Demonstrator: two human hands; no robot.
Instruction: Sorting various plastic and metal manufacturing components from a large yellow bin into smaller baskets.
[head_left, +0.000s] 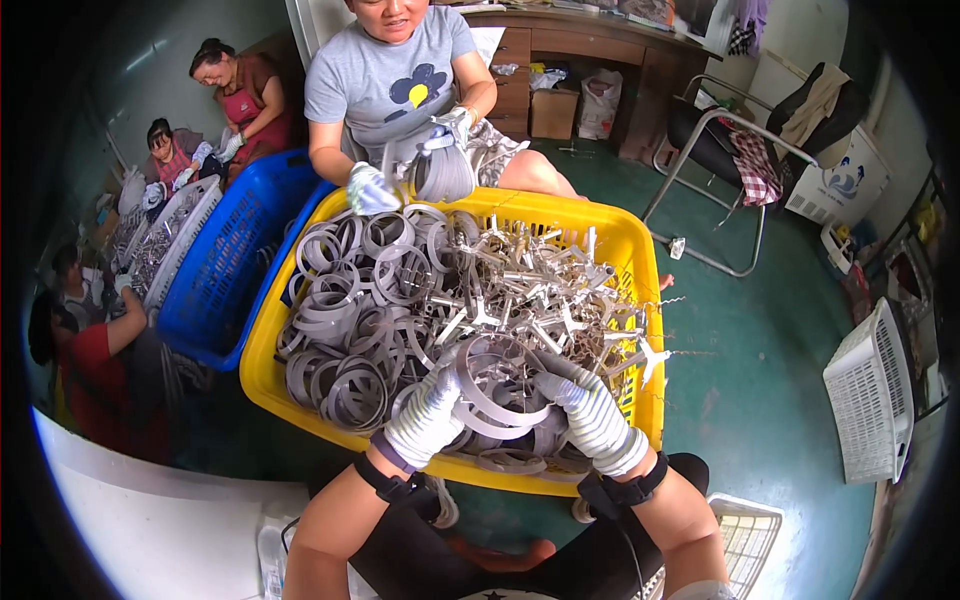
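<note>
Both my hands wear white striped knit gloves over the near side of a yellow basket (651, 270). Between them is a thin grey ring (488, 405), gripped at its left by my left hand (428, 412) and at its right by my right hand (592, 412). Grey rings of the same sort (345, 315) fill the left and near parts of the basket. Silvery three-armed metal pieces (540, 285), some with twisted wire ends, are heaped on the right. My gloves partly cover the held ring.
Across the basket sits a person (400, 90) in gloves, with a stack of grey rings (443, 175). A blue basket (235, 255) adjoins on the left, where other people work. At right stand a metal-framed chair (735, 150) and a white basket (868, 395).
</note>
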